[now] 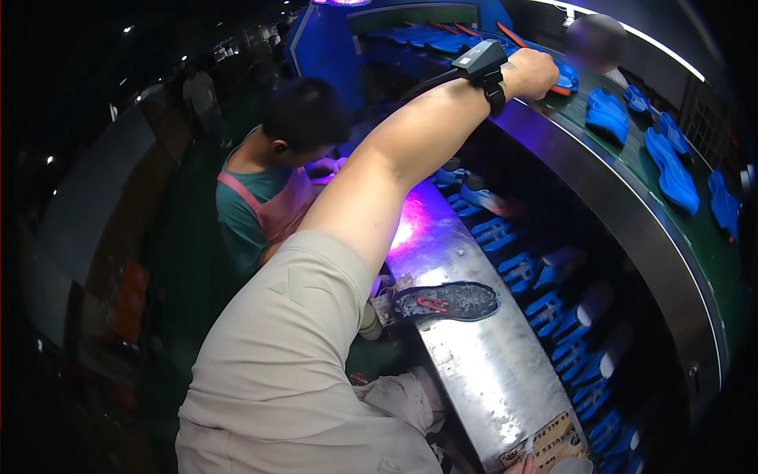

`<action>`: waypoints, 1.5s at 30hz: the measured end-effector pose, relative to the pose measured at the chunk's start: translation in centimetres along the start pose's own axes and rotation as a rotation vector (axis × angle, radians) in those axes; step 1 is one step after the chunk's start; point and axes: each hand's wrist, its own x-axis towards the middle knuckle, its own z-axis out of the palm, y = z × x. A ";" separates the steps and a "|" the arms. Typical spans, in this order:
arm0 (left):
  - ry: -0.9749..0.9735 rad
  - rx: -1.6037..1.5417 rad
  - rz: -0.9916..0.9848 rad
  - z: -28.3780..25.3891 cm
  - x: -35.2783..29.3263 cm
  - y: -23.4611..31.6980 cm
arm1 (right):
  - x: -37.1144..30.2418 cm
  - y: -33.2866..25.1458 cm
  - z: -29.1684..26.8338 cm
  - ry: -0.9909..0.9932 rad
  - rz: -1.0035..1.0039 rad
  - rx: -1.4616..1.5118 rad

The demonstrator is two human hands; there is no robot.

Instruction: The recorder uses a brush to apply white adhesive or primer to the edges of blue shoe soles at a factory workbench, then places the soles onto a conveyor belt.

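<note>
My left arm reaches up across the view to the conveyor, with a dark device strapped to the wrist. My left hand is closed at a blue shoe with an orange sole edge, partly hidden behind the fingers. At the lower edge, only a bit of my right hand shows. Its fingers are by a thin pale thing that I cannot make out, over a printed cardboard piece. A dark shoe-sole-shaped pad with a red mark lies across the metal bench.
The green conveyor belt carries several blue shoes at the right. Below it, more blue shoes stand in rows beside the bench. A co-worker in a pink apron bends over purple light at the left. Another person stands farther back.
</note>
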 end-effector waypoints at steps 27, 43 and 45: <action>-0.392 -1.482 -0.756 -1.5 -2.9 2.7 | 0.7 -2.2 0.3 0.008 0.012 0.058; 0.179 -1.803 -0.394 0.9 -34.5 22.1 | 0.2 -1.2 1.6 -0.057 0.091 0.200; -0.129 -1.951 -0.357 0.7 -38.3 26.3 | -0.1 -1.9 0.7 -0.058 0.125 0.213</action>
